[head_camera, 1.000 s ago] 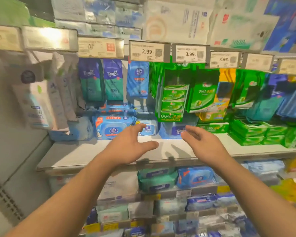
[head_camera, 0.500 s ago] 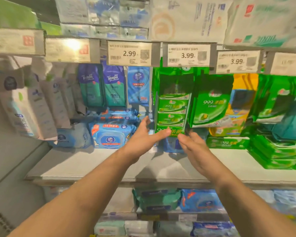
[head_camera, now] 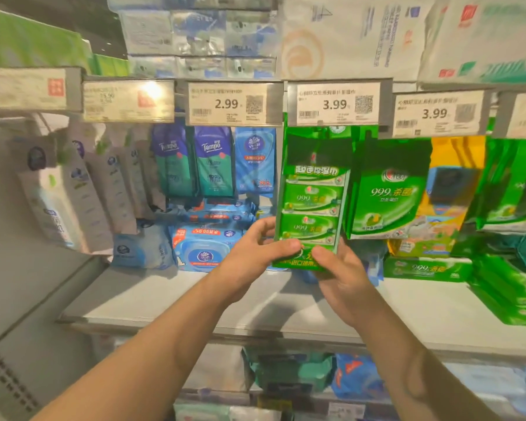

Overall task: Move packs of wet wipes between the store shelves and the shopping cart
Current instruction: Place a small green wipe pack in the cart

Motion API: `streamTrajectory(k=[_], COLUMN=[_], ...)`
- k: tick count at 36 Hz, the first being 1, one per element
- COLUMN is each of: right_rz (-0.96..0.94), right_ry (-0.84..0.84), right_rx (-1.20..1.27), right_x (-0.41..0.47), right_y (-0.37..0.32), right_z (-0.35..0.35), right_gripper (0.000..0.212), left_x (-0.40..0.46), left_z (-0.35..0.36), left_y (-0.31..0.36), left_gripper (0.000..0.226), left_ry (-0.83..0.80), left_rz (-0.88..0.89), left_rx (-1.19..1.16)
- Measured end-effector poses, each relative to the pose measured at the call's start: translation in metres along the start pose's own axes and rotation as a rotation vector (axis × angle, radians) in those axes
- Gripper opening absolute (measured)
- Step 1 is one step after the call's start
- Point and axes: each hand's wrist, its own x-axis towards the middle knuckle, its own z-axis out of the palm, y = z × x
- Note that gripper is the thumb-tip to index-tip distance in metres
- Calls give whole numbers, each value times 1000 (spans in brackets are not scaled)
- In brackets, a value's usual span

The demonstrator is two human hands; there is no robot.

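Observation:
A tall green hanging pack of wet wipes [head_camera: 312, 202] hangs from a peg under the 3.99 price tag [head_camera: 334, 104]. My left hand [head_camera: 252, 259] pinches its lower left corner, thumb on the front. My right hand [head_camera: 340, 278] grips its bottom edge from the right, thumb on the front. The pack's lower part is covered by both thumbs. The shopping cart is out of view.
Blue wipe packs [head_camera: 205, 247] lie on the grey shelf [head_camera: 170, 299] to the left. More green packs [head_camera: 386, 192] hang and lie stacked [head_camera: 510, 287] to the right. White pouches [head_camera: 70, 196] hang far left. Lower shelves hold more packs [head_camera: 289, 372].
Both hands reached up and forward from above the shelf and took hold of the bottom of the hanging green pack. The view moved closer to the shelf.

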Motion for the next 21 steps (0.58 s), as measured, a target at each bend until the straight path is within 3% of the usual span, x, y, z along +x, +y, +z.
streamTrajectory(k=[7,14,17,21], right_rz=[-19,-59,-58,-79], right_ry=[46,93,90,105], right_rx=[107,32,-11,-89], right_x=[-13,-33,-44,-53], right_y=[-5,-13,-16,-21], right_z=[29,38,36,33], right_gripper=[93,97,89,68], left_x=[-16,-36,-44,-53], left_z=[1,6,11,20], left_y=[12,20,21,22], left_gripper=[84,79,92,90], left_ry=[-43,-63,-47,-54], left_rz=[45,108,127,168], left_rx=[-29,-57,-52,-74])
